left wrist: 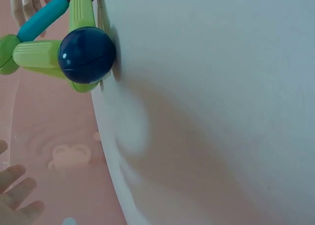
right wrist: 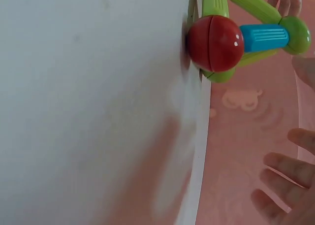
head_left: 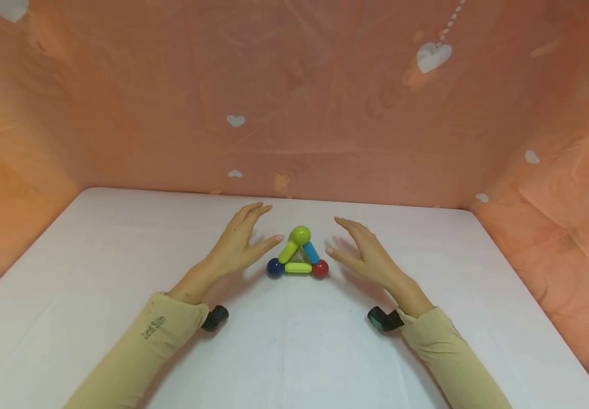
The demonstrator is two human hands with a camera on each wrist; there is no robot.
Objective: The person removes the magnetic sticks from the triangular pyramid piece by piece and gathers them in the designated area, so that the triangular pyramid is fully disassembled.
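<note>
A small pyramid of balls and rods stands on the white table between the two hands. Its top is a green ball [head_left: 301, 234]; a dark blue ball [head_left: 275, 267] and a red ball [head_left: 320, 268] form its front corners, joined by a green rod [head_left: 298, 267]. A blue rod [right wrist: 266, 38] slopes from the red ball to the top. Another green ball [left wrist: 83, 86] shows low behind the dark blue one. My left hand [head_left: 238, 241] hovers to the left with fingers extended, apart from the pyramid. On the other side, my right hand [head_left: 368, 250] also hovers, fingers extended, holding nothing.
The white table [head_left: 294, 352] reaches back to an orange cloth [head_left: 294, 102] printed with pale hearts, which also rises at both sides. Black wrist cameras stick out inward from the left cuff [head_left: 215, 318] and the right cuff [head_left: 384, 319].
</note>
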